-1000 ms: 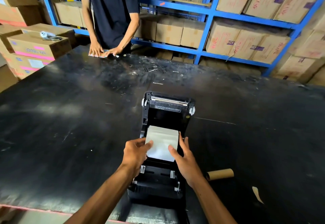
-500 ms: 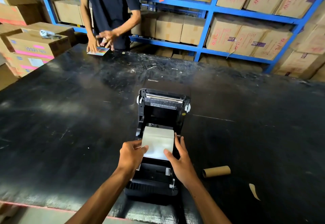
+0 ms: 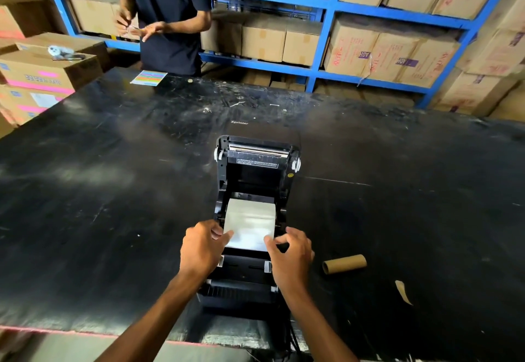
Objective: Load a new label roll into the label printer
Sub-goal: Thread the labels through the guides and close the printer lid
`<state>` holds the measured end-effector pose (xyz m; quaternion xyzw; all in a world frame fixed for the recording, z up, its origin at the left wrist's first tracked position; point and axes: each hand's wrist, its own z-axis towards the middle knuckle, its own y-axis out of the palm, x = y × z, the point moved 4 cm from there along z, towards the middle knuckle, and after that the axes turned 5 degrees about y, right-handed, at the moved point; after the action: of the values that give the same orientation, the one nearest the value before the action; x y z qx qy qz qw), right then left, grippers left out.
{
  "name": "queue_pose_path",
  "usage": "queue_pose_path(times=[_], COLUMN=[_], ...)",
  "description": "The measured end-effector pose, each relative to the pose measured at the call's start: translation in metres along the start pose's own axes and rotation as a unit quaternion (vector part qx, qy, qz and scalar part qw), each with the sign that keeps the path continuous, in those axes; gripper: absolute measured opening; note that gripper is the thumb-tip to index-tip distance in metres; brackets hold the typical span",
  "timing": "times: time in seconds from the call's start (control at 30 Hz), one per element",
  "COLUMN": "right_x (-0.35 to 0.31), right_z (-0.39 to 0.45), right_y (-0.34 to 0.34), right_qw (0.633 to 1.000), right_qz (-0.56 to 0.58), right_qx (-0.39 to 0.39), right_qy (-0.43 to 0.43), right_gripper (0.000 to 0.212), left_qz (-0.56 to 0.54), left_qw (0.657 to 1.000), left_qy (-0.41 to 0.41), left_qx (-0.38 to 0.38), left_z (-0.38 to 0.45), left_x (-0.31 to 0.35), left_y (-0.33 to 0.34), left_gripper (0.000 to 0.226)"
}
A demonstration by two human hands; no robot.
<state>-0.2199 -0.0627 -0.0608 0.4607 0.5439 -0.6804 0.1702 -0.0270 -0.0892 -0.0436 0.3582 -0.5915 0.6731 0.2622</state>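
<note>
A black label printer [image 3: 257,162] stands on the black table with its lid swung open away from me. A white label roll [image 3: 251,219] sits in its bay, with the loose paper end drawn toward me. My left hand [image 3: 203,248] pinches the left edge of that paper end. My right hand [image 3: 289,253] pinches the right edge, fingers curled over the guide. An empty brown cardboard core [image 3: 344,264] lies on the table to the right of the printer.
A paper scrap [image 3: 403,292] lies near the core. Another person [image 3: 167,17] stands at the table's far side, with a coloured sticker sheet [image 3: 148,78] in front of them. Blue shelves [image 3: 326,6] with cardboard boxes fill the back; more boxes [image 3: 42,71] stack at the left.
My hands have shifted slightly down the paper end, the right fingers curling in. The person across lifted both hands off the table and left the sticker sheet lying there.
</note>
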Motion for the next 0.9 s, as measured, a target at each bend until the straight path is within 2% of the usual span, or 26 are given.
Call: queue_pose_path(times=[0.13,0.27,0.47,0.6,0.73,0.9], right_x=[-0.001,-0.003,0.008,0.015,0.014,0.013], right_z=[-0.005,-0.007,-0.004,-0.007,-0.009,-0.009], right_y=[-0.002,-0.002,-0.006,-0.009,-0.008,-0.003], right_qw=[0.999,1.0,0.993,0.985,0.986,0.992], right_qz=[-0.013,-0.007,0.04,0.046,0.036,0.025], right_qx=[0.03,0.007,-0.101,-0.156,-0.15,-0.113], right_qy=[-0.001,0.007,0.052,0.063,0.061,0.056], right_gripper=[0.023,0.021,0.017,0.019,0.017,0.006], left_qz=[0.0,-0.028,-0.041,-0.091,-0.1,-0.095], left_qw=[1.0,0.999,0.999,0.994,0.992,0.992], left_qy=[0.006,-0.005,-0.012,-0.016,-0.002,0.014], left_qx=[0.0,-0.022,-0.021,-0.056,-0.076,-0.079], left_z=[-0.002,-0.007,-0.006,-0.006,-0.003,-0.002], left_x=[0.0,-0.002,-0.008,-0.015,-0.02,-0.023], left_y=[-0.001,0.005,0.001,-0.001,-0.003,-0.003], left_gripper=[0.024,0.022,0.024,0.017,0.008,0.012])
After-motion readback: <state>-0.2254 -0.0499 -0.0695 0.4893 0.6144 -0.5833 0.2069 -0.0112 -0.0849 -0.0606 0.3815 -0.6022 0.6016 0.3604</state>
